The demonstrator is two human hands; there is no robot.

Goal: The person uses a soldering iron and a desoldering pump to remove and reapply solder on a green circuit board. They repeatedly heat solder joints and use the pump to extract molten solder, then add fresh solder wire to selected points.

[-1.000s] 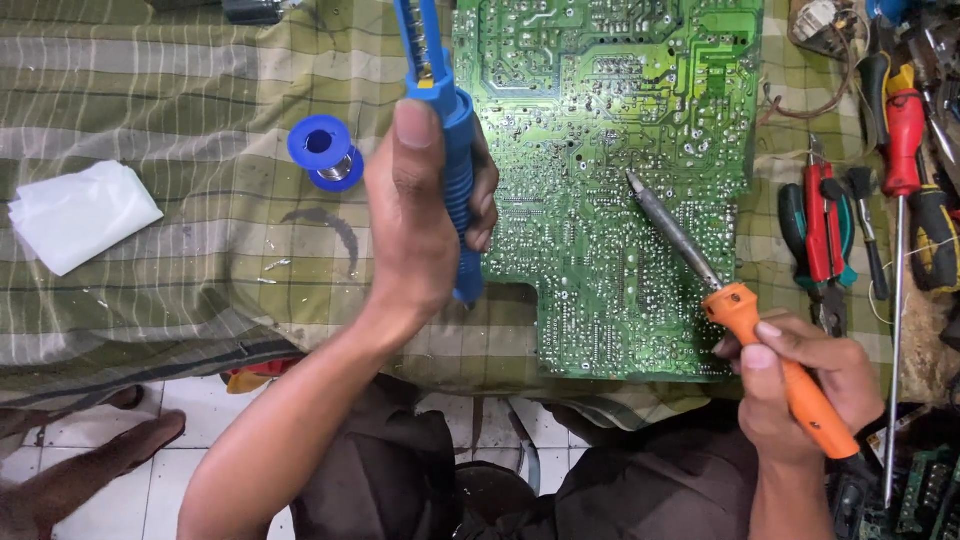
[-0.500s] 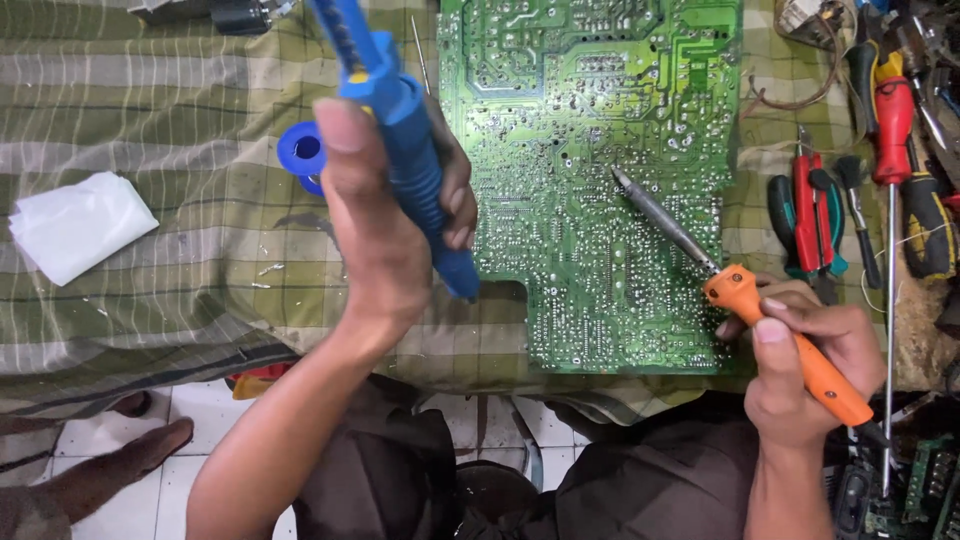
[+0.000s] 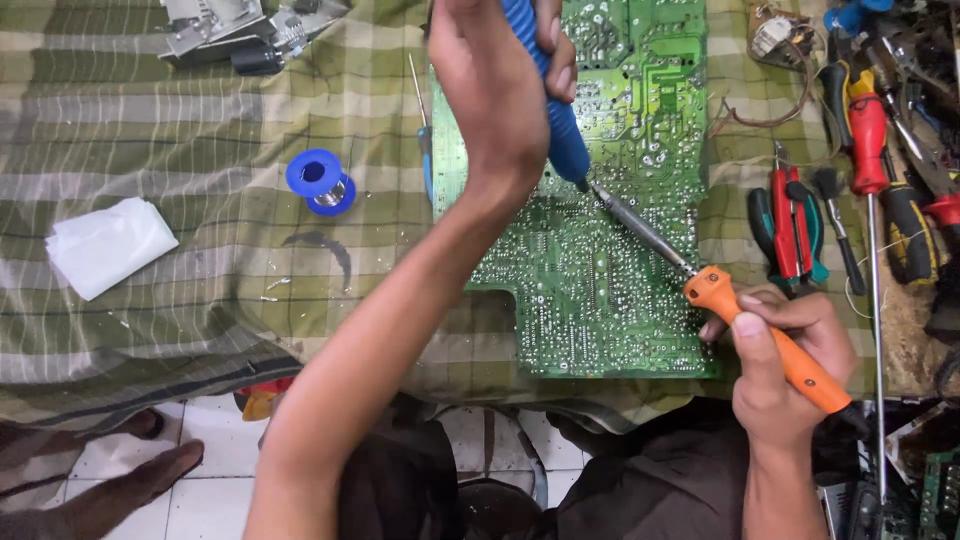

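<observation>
A green circuit board (image 3: 600,270) lies solder side up on a desk (image 3: 200,280) draped in green plaid cloth, its near edge close to the desk's front lip, where the cloth hangs over white floor tiles (image 3: 200,470). Open cloth stretches toward 9 o'clock from the board, broken only by a blue solder spool (image 3: 320,180), a folded white tissue (image 3: 108,245) and a small screwdriver (image 3: 425,150) just beside the board's left edge. At 3 o'clock the room is tight: red-handled pliers (image 3: 795,225), a brush (image 3: 835,225) and long screwdrivers (image 3: 875,200) crowd the strip right of the board. Metal parts (image 3: 240,30) sit at 11 o'clock.

The left hand (image 3: 495,90) reaches in from 7 o'clock, forearm slanting across the board's near corner, wrist bent, back of the hand toward the camera. Its grip is wrapped tight around a blue desoldering pump (image 3: 560,130), nozzle angled down toward 5 o'clock over the board's middle.

The right hand (image 3: 785,370) rises from 5 o'clock beyond the board's right corner, its grip closed like a pen hold on the orange handle of a soldering iron (image 3: 700,280). The iron's metal shaft runs toward 10 o'clock, and its tip meets the pump's nozzle over the board; whether either touches the board cannot be told.
</observation>
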